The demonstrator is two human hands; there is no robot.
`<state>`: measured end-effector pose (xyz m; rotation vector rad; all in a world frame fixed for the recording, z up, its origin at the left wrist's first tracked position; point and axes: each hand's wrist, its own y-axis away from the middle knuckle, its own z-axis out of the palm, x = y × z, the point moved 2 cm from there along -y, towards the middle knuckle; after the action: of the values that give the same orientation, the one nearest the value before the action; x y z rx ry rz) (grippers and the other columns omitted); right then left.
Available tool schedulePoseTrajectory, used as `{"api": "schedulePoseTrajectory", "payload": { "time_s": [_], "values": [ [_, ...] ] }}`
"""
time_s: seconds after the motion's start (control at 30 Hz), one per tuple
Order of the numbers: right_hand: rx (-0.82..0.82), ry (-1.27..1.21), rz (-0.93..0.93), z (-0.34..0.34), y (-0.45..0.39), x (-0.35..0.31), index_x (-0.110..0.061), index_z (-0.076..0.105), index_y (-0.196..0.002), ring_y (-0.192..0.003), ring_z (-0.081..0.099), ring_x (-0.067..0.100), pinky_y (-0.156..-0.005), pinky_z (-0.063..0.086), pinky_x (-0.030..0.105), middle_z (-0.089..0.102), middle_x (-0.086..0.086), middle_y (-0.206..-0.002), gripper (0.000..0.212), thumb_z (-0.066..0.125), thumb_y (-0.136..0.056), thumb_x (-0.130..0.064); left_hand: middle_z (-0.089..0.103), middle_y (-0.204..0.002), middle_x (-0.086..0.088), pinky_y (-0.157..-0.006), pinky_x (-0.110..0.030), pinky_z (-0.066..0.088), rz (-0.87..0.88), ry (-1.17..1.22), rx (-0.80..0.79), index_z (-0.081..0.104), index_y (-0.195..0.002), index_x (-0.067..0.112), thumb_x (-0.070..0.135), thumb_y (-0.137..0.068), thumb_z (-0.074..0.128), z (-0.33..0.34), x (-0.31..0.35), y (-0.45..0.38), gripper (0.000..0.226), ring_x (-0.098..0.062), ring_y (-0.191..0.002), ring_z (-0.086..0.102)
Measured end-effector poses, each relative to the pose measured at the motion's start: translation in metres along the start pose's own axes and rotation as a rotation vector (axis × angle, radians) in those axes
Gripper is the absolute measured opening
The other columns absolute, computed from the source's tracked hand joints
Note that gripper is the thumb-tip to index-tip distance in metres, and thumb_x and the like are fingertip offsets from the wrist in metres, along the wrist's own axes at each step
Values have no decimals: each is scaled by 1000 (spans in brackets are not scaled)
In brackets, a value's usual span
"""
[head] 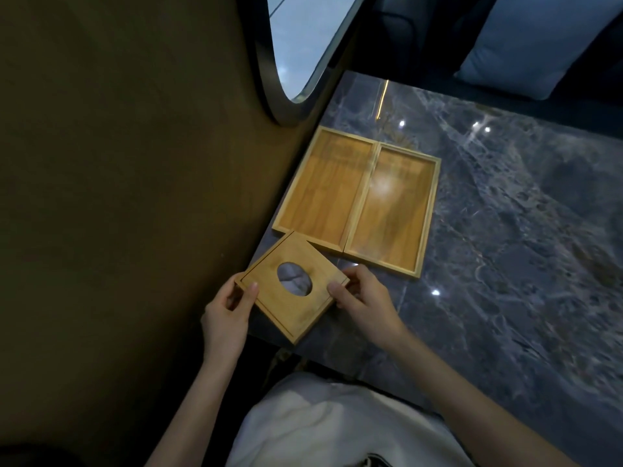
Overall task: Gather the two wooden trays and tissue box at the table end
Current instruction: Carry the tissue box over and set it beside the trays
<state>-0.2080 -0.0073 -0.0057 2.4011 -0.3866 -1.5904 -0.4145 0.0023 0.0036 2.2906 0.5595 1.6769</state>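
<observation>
Two shallow wooden trays lie side by side, edges touching, on the dark marble table next to the wall: the left tray and the right tray. Just in front of them is a square wooden tissue box with an oval hole in its top showing grey tissue. It is turned at an angle at the table's near left corner. My left hand grips its left corner and my right hand grips its right corner.
A brown wall runs along the table's left side, with an oval dark-framed mirror or window. A blue cushion lies on a dark seat beyond the table. My white-clothed lap is below the table's near edge.
</observation>
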Motion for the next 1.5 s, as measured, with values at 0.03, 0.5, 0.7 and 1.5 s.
{"api": "schedulePoseTrajectory", "payload": {
  "time_s": [0.03,0.5,0.7,1.5],
  "values": [
    [-12,5,-5,0,-1,0,-17,54,-100,-86,62,20,-79,54,46,64,7,-96,23,60,-85,-34,60,-104,8,-98,-34,43,0,-1,5,57,-119,21,28,-88,56,0,-1,0,32,-14,-110,53],
    [-56,34,-56,5,-18,1,-22,53,-107,-92,61,15,-83,54,39,62,2,-102,24,54,-87,-37,65,-94,4,-76,-22,45,-275,330,-61,60,-104,20,23,-90,54,13,-14,8,16,-7,-89,59],
    [-61,27,-69,8,-32,-9,-23,52,-110,-94,55,4,-80,46,22,59,-7,-102,22,51,-90,-34,67,-97,2,-72,-19,44,-267,454,-47,57,-112,20,18,-89,55,12,-10,3,23,-6,-90,60],
    [-88,59,-90,12,-66,-30,-13,49,-119,-106,55,17,-86,49,28,58,7,-116,30,47,-93,-27,67,-94,0,-85,-28,46,-269,405,41,63,-100,14,20,-87,58,12,-9,-17,15,-8,-89,60]
  ]
}}
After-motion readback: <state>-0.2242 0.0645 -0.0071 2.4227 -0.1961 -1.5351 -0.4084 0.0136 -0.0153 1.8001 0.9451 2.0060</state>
